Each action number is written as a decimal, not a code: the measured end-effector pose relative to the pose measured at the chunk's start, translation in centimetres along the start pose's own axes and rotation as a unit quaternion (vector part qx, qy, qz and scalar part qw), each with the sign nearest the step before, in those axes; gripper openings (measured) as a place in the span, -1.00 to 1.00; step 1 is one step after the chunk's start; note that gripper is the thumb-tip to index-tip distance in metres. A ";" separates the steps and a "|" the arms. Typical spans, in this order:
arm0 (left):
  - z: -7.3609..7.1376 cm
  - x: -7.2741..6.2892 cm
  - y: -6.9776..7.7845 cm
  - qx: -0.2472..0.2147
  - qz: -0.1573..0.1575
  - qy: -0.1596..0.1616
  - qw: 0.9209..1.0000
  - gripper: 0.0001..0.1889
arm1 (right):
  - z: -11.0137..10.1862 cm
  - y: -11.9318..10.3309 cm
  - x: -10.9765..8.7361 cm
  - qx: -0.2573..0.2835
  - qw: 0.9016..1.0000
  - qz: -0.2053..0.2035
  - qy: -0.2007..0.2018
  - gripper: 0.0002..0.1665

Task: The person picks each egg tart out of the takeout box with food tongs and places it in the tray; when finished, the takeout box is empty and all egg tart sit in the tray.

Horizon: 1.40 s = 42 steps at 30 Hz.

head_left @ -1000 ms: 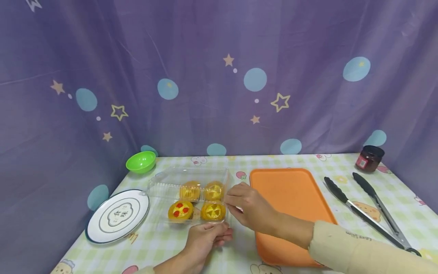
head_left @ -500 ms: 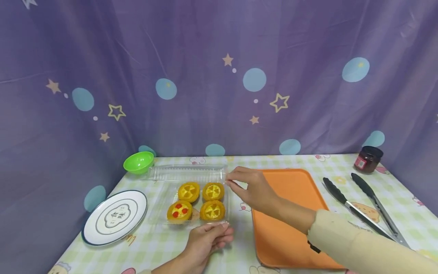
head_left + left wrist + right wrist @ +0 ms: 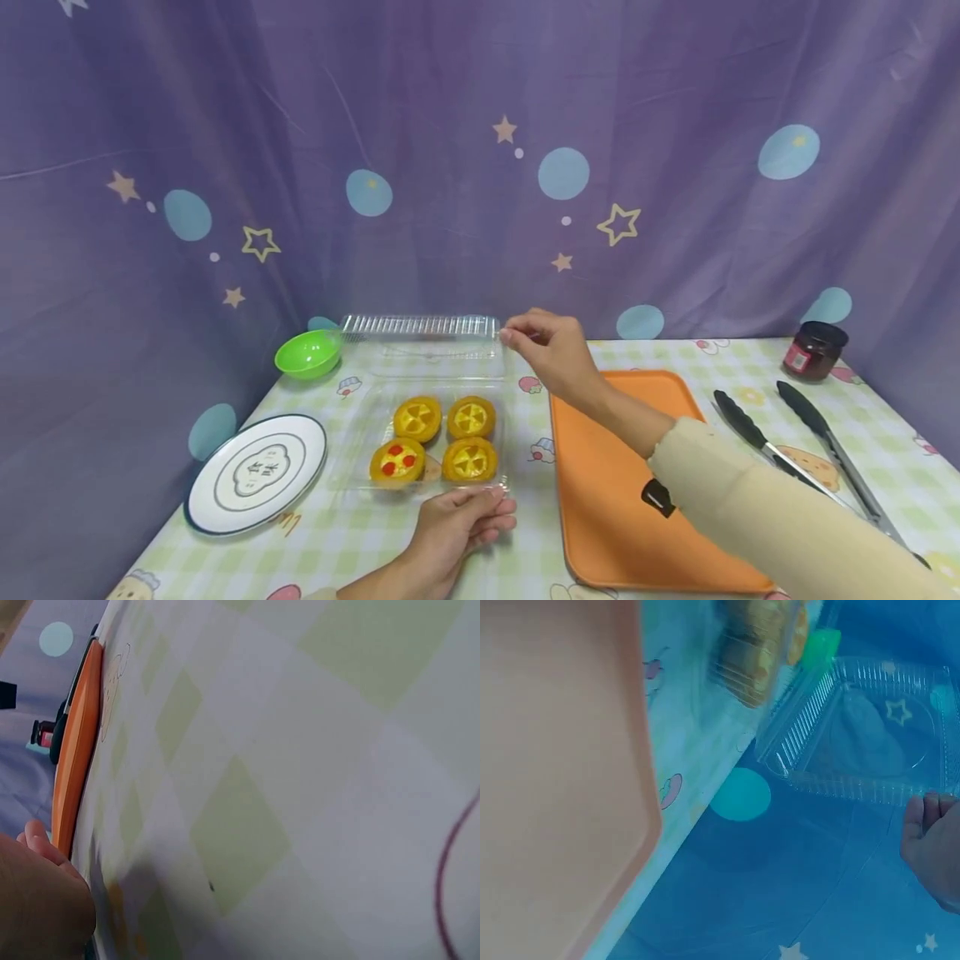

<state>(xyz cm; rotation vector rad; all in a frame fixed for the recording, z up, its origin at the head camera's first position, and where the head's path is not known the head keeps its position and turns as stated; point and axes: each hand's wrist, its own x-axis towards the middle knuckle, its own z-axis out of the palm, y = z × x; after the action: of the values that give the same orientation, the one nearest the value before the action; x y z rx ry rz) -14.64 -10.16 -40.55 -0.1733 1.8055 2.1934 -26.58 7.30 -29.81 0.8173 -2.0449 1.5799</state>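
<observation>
A clear plastic clamshell box point(image 3: 360, 454) lies on the checked table and holds several round yellow tarts point(image 3: 442, 437); one has red dots point(image 3: 397, 461). Its lid point(image 3: 420, 327) point(image 3: 855, 742) stands swung up and back. My right hand point(image 3: 504, 335) point(image 3: 930, 840) pinches the lid's right corner, raised above the table's far side. My left hand point(image 3: 480, 508) point(image 3: 41, 900) rests at the box's near edge, fingers curled against its front rim.
An orange tray point(image 3: 622, 467) point(image 3: 555, 772) lies right of the box. Black tongs point(image 3: 810, 450) and a dark jar point(image 3: 815, 347) are at the far right. A white plate point(image 3: 258, 471) and a green bowl point(image 3: 309, 353) sit left. A purple curtain hangs close behind.
My right hand has lifted the lid's corner up and back, swinging the lid from nearly closed over the tarts to standing open. The left hand has stayed at the front rim.
</observation>
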 end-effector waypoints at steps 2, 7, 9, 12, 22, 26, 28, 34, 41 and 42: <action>0.1 0.1 -0.1 -0.002 -0.001 0.000 1.000 -0.65 | 0.0 0.1 0.5 0.004 1.000 0.008 0.017 -0.90; 0.1 0.1 -0.2 -0.002 -0.001 0.000 1.000 -0.66 | 0.2 0.2 1.5 0.031 0.998 0.033 0.045 -0.86; 0.1 0.1 -0.2 0.000 0.000 0.000 1.000 -0.66 | 0.3 0.5 1.9 0.050 0.996 0.048 0.053 -0.84; 0.0 0.1 -0.2 0.002 0.001 -0.001 1.000 -0.66 | 0.5 1.0 2.5 0.088 0.990 0.077 0.074 -0.83; 0.0 -0.1 -0.1 0.006 -0.001 -0.001 1.000 -0.66 | 1.9 2.5 5.4 0.197 0.953 0.194 0.127 -0.81; -0.1 -0.1 -0.1 0.007 -0.004 -0.001 1.000 -0.66 | 2.3 3.3 6.4 0.233 0.933 0.229 0.153 -0.89; -0.1 -0.1 -0.1 0.007 -0.005 -0.002 1.000 -0.66 | 2.4 3.7 6.7 0.252 0.923 0.241 0.164 -0.88; -0.1 0.0 -0.2 0.011 -0.004 -0.004 1.000 -0.67 | 2.5 4.9 7.1 0.276 0.910 0.259 0.170 -0.83; -0.2 -0.1 -0.1 0.012 -0.001 -0.004 1.000 -0.67 | 2.9 6.6 6.1 0.196 0.924 0.310 0.104 -0.92; -0.2 -0.1 -0.1 0.012 -0.001 -0.004 1.000 -0.67 | 3.0 6.8 5.9 0.181 0.925 0.317 0.103 -0.92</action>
<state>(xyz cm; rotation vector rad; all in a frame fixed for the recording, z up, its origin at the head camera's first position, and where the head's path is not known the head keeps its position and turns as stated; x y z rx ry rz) -14.51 -10.33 -40.68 -0.1606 1.8247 2.1679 -35.50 4.53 -31.61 0.0580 -1.9919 2.3226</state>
